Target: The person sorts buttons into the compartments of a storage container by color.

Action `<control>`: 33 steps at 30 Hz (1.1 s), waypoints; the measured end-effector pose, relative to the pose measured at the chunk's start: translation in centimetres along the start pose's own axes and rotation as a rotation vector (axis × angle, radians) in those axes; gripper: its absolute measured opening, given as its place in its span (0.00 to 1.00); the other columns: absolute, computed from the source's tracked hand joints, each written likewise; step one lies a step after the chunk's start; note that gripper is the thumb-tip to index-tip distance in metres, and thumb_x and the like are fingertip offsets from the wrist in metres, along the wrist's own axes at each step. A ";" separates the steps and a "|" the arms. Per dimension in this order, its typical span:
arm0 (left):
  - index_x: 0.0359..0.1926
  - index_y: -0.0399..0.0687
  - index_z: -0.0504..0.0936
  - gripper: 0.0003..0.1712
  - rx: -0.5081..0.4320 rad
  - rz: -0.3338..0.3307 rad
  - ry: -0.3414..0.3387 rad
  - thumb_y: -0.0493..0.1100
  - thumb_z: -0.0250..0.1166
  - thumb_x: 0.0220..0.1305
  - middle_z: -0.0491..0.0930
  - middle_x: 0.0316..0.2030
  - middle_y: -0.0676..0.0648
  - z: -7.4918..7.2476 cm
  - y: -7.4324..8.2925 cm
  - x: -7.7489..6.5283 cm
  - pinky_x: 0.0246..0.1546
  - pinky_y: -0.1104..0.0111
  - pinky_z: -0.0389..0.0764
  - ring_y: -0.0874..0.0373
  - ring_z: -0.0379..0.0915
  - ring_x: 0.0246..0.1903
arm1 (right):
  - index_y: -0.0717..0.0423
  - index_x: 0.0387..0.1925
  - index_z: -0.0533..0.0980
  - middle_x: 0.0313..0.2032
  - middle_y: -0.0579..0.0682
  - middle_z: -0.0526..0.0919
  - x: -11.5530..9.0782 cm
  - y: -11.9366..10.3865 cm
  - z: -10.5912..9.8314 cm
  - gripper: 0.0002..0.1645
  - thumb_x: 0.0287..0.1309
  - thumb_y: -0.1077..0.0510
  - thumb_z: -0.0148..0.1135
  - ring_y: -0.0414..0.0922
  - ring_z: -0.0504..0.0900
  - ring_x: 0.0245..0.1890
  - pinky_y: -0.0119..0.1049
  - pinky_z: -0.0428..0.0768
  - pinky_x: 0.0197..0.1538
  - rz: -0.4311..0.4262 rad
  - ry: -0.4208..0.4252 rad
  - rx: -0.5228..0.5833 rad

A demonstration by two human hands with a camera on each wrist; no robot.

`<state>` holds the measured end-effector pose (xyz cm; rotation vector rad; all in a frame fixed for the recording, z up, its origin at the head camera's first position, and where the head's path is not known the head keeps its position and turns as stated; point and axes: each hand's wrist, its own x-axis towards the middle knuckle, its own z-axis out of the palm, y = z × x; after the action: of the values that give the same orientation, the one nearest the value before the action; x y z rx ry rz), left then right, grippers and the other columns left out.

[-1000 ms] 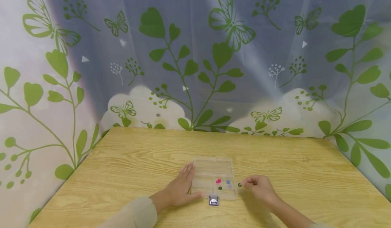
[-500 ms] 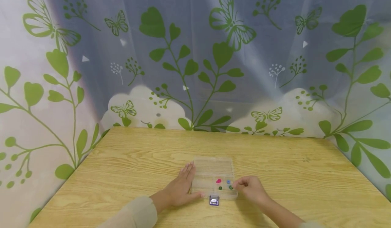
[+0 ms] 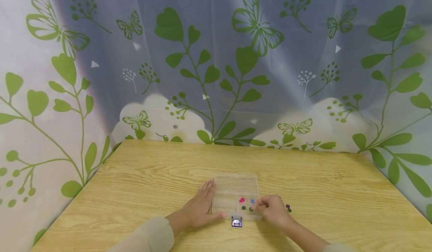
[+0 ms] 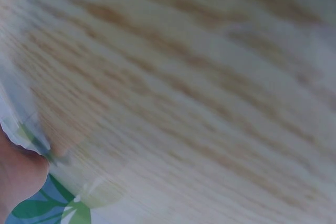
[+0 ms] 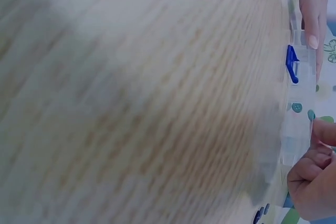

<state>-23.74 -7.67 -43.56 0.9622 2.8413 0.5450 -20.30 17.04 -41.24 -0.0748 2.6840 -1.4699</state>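
A clear plastic box [image 3: 234,185] lies on the table with its lid laid back. My left hand [image 3: 200,207] rests along its left side, fingers straight and thumb at the front edge. My right hand [image 3: 274,209] pinches a small green button [image 3: 251,209] over the front right compartments; the right wrist view shows this button [image 5: 311,115] at the fingertips. Inside the box are pink buttons [image 3: 242,200], another green button [image 3: 243,208] and a blue button [image 3: 252,201]. A blue-purple latch [image 3: 236,221] sticks out from the front.
Two dark buttons [image 3: 288,207] lie on the wooden table [image 3: 162,169] just right of the right hand. Farther back on the right are small pale specks [image 3: 338,176]. A curtain [image 3: 209,75] with leaf and butterfly prints hangs behind the table.
My right hand has moved left, carrying the green button from beside the box to over its compartments. Two dark buttons now show behind that hand. The left hand has stayed put.
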 end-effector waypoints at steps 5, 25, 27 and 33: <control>0.70 0.30 0.43 0.54 0.001 0.003 0.002 0.67 0.50 0.62 0.40 0.71 0.33 0.0 -0.1 0.1 0.71 0.54 0.48 0.42 0.38 0.72 | 0.62 0.26 0.81 0.12 0.42 0.66 0.1 0.0 0.3 0.06 0.54 0.66 0.58 0.35 0.58 0.13 0.20 0.56 0.15 -0.066 0.011 -0.101; 0.70 0.30 0.43 0.54 -0.002 0.006 0.010 0.67 0.50 0.62 0.40 0.71 0.33 0.3 -0.3 0.2 0.71 0.53 0.48 0.41 0.38 0.71 | 0.57 0.24 0.82 0.16 0.43 0.71 0.0 -0.1 0.4 0.04 0.51 0.65 0.63 0.36 0.59 0.14 0.23 0.59 0.17 -0.079 0.024 -0.195; 0.70 0.29 0.43 0.54 0.000 0.008 0.013 0.67 0.50 0.62 0.40 0.71 0.33 0.4 -0.3 0.2 0.71 0.53 0.48 0.41 0.38 0.71 | 0.58 0.25 0.82 0.13 0.43 0.67 0.0 0.0 0.3 0.04 0.52 0.65 0.63 0.35 0.59 0.14 0.22 0.58 0.16 -0.074 0.017 -0.151; 0.70 0.29 0.43 0.54 0.002 0.013 0.015 0.67 0.50 0.62 0.41 0.71 0.32 0.5 -0.4 0.3 0.71 0.53 0.48 0.41 0.38 0.71 | 0.60 0.27 0.82 0.14 0.43 0.69 0.0 0.5 -0.2 0.04 0.52 0.64 0.63 0.34 0.60 0.14 0.23 0.60 0.16 -0.075 0.056 -0.097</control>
<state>-24.13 -7.66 -44.16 0.9824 2.8511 0.5535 -20.34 17.49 -41.57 -0.1450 2.8263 -1.3798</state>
